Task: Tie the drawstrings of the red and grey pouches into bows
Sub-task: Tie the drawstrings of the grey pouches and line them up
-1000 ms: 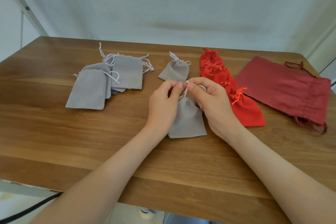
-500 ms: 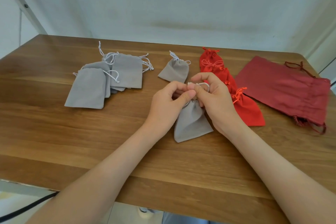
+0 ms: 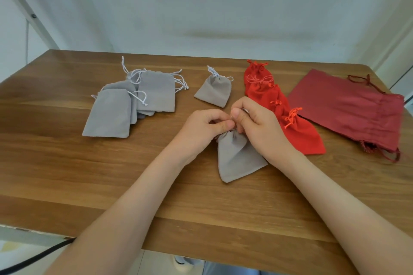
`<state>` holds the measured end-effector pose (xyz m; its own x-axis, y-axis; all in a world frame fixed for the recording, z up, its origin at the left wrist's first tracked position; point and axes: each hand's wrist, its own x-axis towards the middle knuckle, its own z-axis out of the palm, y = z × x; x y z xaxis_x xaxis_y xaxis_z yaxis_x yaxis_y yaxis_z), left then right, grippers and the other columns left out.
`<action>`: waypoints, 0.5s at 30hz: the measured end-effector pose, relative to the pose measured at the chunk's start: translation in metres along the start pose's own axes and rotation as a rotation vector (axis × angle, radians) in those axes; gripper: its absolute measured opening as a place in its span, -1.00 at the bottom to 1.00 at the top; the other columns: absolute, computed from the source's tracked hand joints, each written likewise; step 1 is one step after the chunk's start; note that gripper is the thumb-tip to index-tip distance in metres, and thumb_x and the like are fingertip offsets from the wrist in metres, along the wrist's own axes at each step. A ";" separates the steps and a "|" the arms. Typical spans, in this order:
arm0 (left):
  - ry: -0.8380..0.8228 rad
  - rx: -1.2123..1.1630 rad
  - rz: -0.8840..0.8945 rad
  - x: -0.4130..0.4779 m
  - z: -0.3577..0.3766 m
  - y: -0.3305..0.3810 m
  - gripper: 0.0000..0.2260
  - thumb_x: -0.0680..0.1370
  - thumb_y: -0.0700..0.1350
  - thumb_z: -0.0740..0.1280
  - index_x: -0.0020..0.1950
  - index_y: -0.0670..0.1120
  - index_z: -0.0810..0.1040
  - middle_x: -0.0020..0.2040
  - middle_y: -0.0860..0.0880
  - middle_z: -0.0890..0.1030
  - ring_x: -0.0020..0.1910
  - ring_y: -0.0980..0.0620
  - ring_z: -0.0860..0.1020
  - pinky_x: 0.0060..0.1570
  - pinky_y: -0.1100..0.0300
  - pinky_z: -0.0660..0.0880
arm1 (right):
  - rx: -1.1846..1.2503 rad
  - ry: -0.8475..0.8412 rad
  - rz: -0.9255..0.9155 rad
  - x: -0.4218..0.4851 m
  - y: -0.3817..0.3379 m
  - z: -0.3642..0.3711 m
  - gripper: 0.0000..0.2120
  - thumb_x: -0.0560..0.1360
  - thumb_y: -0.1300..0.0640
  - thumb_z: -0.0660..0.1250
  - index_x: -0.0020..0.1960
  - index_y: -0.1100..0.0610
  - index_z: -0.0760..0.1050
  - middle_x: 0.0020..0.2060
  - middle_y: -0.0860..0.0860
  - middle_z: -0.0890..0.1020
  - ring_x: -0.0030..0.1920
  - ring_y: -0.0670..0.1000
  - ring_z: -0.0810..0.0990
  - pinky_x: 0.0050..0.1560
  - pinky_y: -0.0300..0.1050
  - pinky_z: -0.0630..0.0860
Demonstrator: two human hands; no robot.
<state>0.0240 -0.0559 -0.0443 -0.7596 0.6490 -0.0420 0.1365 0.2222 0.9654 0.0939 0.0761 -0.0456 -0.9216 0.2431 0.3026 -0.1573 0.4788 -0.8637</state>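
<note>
A brown wooden table [image 3: 67, 174] carries a heap of grey fabric pouches [image 3: 125, 105] centre left, one tied grey pouch [image 3: 213, 91] above centre, a cinched grey pouch [image 3: 237, 158] at centre, overlapping red pouches [image 3: 301, 138] beside it, and a dark red drawstring bag [image 3: 348, 109] far right.

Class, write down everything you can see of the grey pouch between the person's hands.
The grey pouch is small and plain, of soft, velvety-looking cloth. Its neck is gathered shut, so the body fans out toward the bottom. It rests on the wooden table, slanted, neck away from the person. The left hand and right hand both pinch at its neck, covering the top.
</note>
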 end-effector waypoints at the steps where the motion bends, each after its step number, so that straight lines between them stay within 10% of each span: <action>1: 0.018 -0.016 -0.003 0.000 0.000 0.000 -0.92 0.52 -0.17 0.37 -0.08 -0.12 0.67 -0.11 -0.19 0.65 -0.17 0.07 0.53 -0.21 0.32 0.45 | -0.009 0.025 -0.006 0.001 -0.001 -0.003 -0.87 0.59 0.24 0.20 -0.13 0.17 0.45 -0.41 -0.09 0.47 -0.35 -0.17 0.43 -0.26 -0.30 0.37; 15: 0.129 -0.629 -0.125 -0.003 0.000 0.010 -0.86 0.56 -0.13 0.28 -0.15 -0.13 0.58 -0.29 0.01 0.64 -0.29 0.11 0.58 -0.20 0.26 0.56 | -0.579 0.048 -0.158 0.008 0.012 -0.013 -0.79 0.45 0.07 0.29 -0.21 0.21 0.59 0.03 0.12 0.41 0.05 0.08 0.31 0.05 -0.28 0.13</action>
<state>0.0278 -0.0553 -0.0341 -0.8213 0.5445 -0.1704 -0.3262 -0.2032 0.9232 0.0890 0.0945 -0.0487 -0.8834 0.1630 0.4393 -0.0599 0.8906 -0.4509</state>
